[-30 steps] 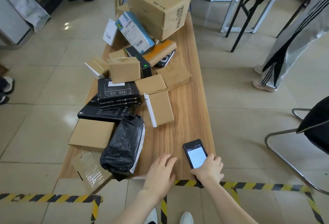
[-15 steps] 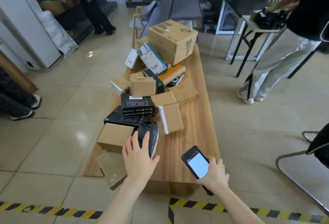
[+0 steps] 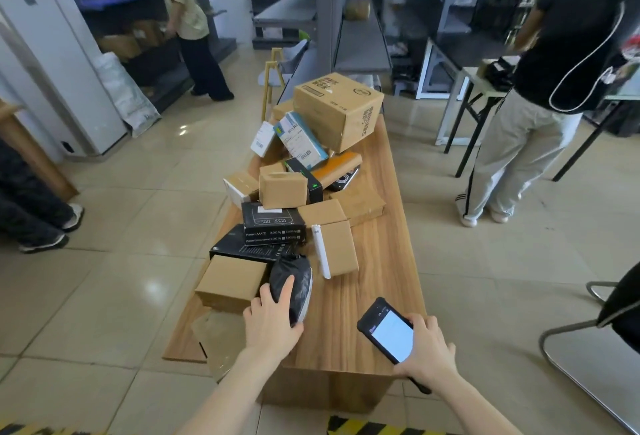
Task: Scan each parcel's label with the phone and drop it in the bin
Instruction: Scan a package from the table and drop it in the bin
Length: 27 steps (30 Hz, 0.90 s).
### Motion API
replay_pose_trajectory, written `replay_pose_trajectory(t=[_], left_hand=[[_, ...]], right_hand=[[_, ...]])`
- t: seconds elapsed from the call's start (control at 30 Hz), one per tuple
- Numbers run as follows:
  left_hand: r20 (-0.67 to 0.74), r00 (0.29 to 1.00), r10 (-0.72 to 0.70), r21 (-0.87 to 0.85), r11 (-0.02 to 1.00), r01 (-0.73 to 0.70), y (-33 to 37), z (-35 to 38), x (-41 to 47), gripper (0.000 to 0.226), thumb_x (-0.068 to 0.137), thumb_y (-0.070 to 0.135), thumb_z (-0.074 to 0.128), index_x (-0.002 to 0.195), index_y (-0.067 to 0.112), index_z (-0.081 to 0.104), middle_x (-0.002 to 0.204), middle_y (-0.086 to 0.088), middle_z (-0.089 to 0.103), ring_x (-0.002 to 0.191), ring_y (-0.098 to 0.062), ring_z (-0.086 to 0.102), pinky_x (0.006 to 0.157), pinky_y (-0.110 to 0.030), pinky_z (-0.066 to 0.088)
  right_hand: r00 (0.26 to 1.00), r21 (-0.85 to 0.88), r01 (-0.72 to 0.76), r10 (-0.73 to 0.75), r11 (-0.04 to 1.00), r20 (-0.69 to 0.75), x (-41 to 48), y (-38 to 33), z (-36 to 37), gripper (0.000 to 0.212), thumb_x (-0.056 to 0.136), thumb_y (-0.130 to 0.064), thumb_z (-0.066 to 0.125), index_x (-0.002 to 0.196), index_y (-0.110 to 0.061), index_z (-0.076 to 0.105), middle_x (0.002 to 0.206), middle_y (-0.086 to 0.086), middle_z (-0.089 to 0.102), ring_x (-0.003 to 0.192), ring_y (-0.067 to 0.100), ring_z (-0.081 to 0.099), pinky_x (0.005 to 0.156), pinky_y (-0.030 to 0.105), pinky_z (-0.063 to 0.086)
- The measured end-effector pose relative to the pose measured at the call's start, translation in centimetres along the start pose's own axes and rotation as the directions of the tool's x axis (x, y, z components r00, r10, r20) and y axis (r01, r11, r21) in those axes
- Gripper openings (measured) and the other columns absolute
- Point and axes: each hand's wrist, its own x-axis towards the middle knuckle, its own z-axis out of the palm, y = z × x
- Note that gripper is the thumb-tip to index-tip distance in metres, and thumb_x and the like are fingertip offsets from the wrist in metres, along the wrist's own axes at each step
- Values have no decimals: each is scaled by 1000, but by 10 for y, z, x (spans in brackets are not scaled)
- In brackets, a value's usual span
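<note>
A black plastic parcel bag (image 3: 294,279) lies near the front left of the wooden table (image 3: 377,272). My left hand (image 3: 272,320) is closed over its near end, fingers wrapped on top. My right hand (image 3: 427,348) holds a black phone (image 3: 388,329) with a lit white screen, above the table's front right corner. Behind the bag lie a flat brown box (image 3: 232,279), black boxes (image 3: 273,223), small brown cartons (image 3: 337,249) and a large brown carton (image 3: 341,109). No bin is in view.
A clear plastic packet (image 3: 214,337) hangs off the table's front left edge. One person stands at the right by a folding table (image 3: 485,88), another at the back left by shelves. A chair frame (image 3: 588,348) is at the right. Yellow-black floor tape (image 3: 374,427) runs below.
The camera has tilted up and shows more of the room. My left hand went from the table's front edge onto the black bag and closed on it. My right hand lifted the phone slightly.
</note>
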Motion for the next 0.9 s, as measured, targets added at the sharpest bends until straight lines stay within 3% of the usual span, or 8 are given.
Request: replay_pose_trajectory(t=[0.13, 0.23, 0.33, 0.47, 0.63, 0.73, 0.83, 0.9], left_hand=[[-26, 998, 55, -219, 974, -60, 2, -5, 3, 87, 78, 53, 61, 149, 37, 14, 138, -4, 33, 116, -24, 46, 94, -37, 44], [26, 991, 129, -504, 858, -98, 9, -10, 10, 82, 76, 53, 61, 145, 42, 18, 136, 4, 34, 105, -16, 52, 80, -25, 45], [122, 966, 229, -651, 753, -96, 18, -8, 18, 77, 76, 52, 63, 142, 45, 23, 138, 8, 40, 114, -12, 50, 87, -27, 47], [223, 928, 299, -681, 728, -71, 29, 5, 25, 80, 70, 49, 65, 141, 42, 29, 137, 12, 48, 120, -11, 50, 98, -38, 49], [330, 875, 354, -701, 713, -24, 45, 28, 35, 82, 66, 51, 67, 139, 43, 30, 134, 14, 49, 118, -10, 51, 94, -32, 49], [358, 847, 392, -701, 712, -33, 49, 40, 43, 81, 66, 44, 66, 139, 39, 31, 130, 12, 52, 116, -11, 53, 95, -35, 50], [324, 874, 362, -673, 738, -56, 49, 50, 44, 73, 76, 33, 64, 140, 38, 30, 132, 9, 50, 113, -10, 52, 93, -33, 51], [182, 936, 302, -584, 799, -145, 49, 54, 39, 69, 82, 30, 66, 140, 37, 30, 138, 8, 44, 116, -11, 51, 94, -29, 49]], right_hand=[[1000, -10, 5, -6, 1000, -12, 2, 4, -7, 97, 51, -44, 80, 132, -30, 29, 122, -7, 35, 117, 13, 42, 100, 38, 37], [1000, -11, 1, -1, 1000, -27, 3, 8, -13, 97, 51, -42, 80, 132, -29, 29, 122, -7, 35, 116, 13, 43, 99, 37, 38], [999, -16, -23, 23, 1000, -33, 1, 16, -17, 97, 52, -43, 80, 134, -28, 29, 125, -7, 35, 117, 12, 43, 99, 36, 38], [996, -14, -89, 88, 996, -21, -4, 30, -18, 99, 51, -45, 80, 134, -30, 28, 123, -8, 36, 116, 11, 42, 98, 37, 36], [983, -4, -182, 182, 983, 8, -13, 50, -13, 100, 47, -47, 81, 131, -31, 30, 119, -10, 36, 114, 10, 40, 94, 36, 36], [973, -7, -228, 228, 974, 38, -16, 55, -11, 99, 46, -45, 81, 131, -31, 32, 117, -9, 36, 112, 10, 40, 93, 36, 37], [970, -3, -239, 238, 971, 52, -17, 57, -11, 96, 45, -41, 77, 130, -29, 34, 108, -11, 32, 100, 9, 40, 84, 33, 34], [970, -10, -236, 236, 972, 56, -16, 55, -12, 95, 47, -40, 78, 131, -28, 34, 107, -10, 31, 100, 9, 40, 85, 34, 34]])
